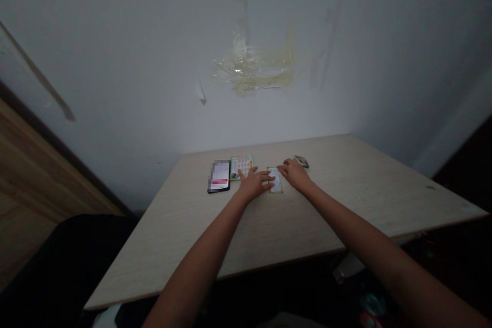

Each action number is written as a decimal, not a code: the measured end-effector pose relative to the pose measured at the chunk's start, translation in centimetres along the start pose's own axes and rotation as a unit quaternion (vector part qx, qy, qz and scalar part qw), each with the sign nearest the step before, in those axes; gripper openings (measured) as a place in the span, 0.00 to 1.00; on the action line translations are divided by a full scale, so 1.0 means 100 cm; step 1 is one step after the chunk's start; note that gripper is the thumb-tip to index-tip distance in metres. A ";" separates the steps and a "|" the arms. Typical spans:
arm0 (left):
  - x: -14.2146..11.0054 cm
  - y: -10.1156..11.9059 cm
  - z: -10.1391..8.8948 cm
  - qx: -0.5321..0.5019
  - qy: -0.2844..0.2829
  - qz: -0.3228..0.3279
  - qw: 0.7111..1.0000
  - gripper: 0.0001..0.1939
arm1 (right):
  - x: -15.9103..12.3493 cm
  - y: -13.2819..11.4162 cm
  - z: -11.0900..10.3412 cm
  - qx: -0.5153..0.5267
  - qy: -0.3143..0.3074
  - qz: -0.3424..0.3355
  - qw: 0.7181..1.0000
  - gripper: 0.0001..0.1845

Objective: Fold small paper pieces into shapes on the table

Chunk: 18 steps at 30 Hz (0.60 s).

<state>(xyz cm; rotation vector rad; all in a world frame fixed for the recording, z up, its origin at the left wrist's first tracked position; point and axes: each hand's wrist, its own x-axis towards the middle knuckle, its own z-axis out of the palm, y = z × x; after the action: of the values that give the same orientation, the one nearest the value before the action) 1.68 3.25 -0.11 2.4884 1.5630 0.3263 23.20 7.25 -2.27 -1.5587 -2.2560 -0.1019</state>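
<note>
A small printed card (275, 184) with a yellowish-green border lies on the table in the middle. My left hand (251, 184) is open over it from the left. Its fingers are spread, with some fingertips on the card and others reaching toward a larger printed sheet (242, 163) behind. At the card's upper right edge, my right hand (295, 174) has its fingers bent together, seemingly pinching that edge. Just behind the right hand lies a small stack of cards (302, 161), partly hidden by it.
A phone (219, 177) with a lit screen, partly pixelated, lies left of the sheet. The pale wooden table (184, 225) meets a wall (154, 61) bearing old clear tape (265, 74). A dark chair-like shape (77, 261) stands at the left.
</note>
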 end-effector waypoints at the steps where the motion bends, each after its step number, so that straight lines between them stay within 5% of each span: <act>1: 0.000 0.000 0.000 -0.002 0.002 0.001 1.000 0.18 | 0.000 0.000 0.001 0.000 0.002 0.000 1.000 0.18; 11: -0.006 0.002 0.003 -0.009 0.042 0.002 0.999 0.18 | 0.000 0.008 0.008 0.049 0.033 0.003 0.998 0.17; 18: -0.007 0.004 0.004 -0.001 0.055 -0.002 0.998 0.18 | 0.001 0.026 0.019 0.235 0.052 -0.003 0.971 0.10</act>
<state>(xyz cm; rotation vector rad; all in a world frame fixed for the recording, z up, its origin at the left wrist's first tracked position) 1.80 2.42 -0.43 2.5037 1.6079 0.4725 25.04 8.81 -4.37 -1.2596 -2.0125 0.3197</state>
